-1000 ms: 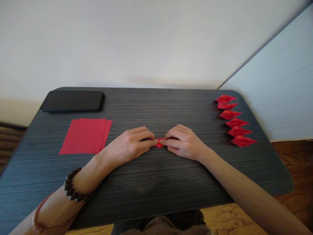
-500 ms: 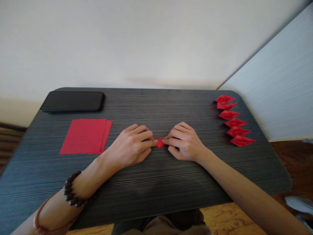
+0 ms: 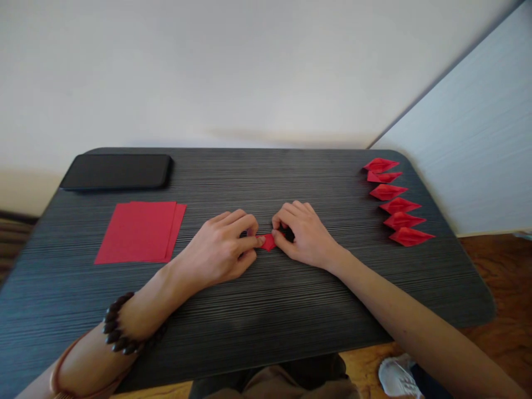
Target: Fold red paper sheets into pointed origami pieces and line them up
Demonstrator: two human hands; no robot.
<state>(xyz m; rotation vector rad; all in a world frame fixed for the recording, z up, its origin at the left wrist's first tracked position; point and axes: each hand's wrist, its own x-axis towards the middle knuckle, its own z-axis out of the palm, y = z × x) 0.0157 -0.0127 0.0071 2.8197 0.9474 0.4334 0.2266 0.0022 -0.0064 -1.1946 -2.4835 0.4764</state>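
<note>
Folded paper [image 3: 269, 242], red, one: small, creased, near edge pointed; located mid-surface [image 3: 241, 327] between both hands, judged part-finished. Left hand [image 3: 226, 244]: pinching its left end. Right hand [image 3: 307, 235]: thumb and finger pinching its right end. Boat-like shapes [image 3: 400, 206], red paper, six: slim, pointed at both ends, lined up at right; apparently complete. Square sheets [image 3: 137, 230], red, at least two: flat, overlapping, at left; apparently unworked. Surface: dark, finely streaked, corners rounded. Phone [image 3: 116, 172], one: black, smooth, beyond the sheets.
</note>
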